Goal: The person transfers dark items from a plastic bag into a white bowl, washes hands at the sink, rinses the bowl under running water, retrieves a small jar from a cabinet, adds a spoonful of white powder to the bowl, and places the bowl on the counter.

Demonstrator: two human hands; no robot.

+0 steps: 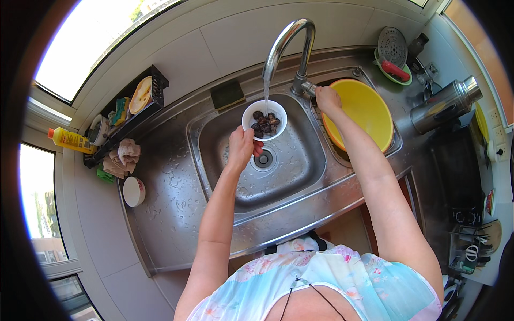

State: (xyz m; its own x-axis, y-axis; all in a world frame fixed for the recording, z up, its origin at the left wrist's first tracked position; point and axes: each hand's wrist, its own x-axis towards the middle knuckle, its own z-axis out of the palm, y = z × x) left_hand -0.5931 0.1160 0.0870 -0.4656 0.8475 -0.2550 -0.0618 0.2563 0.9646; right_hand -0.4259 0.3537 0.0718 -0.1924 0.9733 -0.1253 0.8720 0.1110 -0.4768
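My left hand (241, 147) grips the near rim of a white bowl (245, 117) over the sink basin (297, 168). Several dark, wrinkled pieces of food (262, 125), perhaps dried mushrooms, lie in the bowl. A thin stream of water (266, 94) falls into it from the curved chrome faucet (277, 46). At the faucet's base, my right hand (328, 100) is on the lever (309, 87); its fingers are partly hidden. Just right of that hand, a yellow basin (367, 108) with an orange outer side sits over the smaller sink.
A black rack (160, 86) with sponges (120, 111) hangs along the left wall. An upturned-looking white bowl (133, 191) stands at the counter's left edge. To the right are a steel thermos (437, 108), a green bowl (405, 80) with a red-handled tool (394, 71), and a black microwave oven (453, 172).
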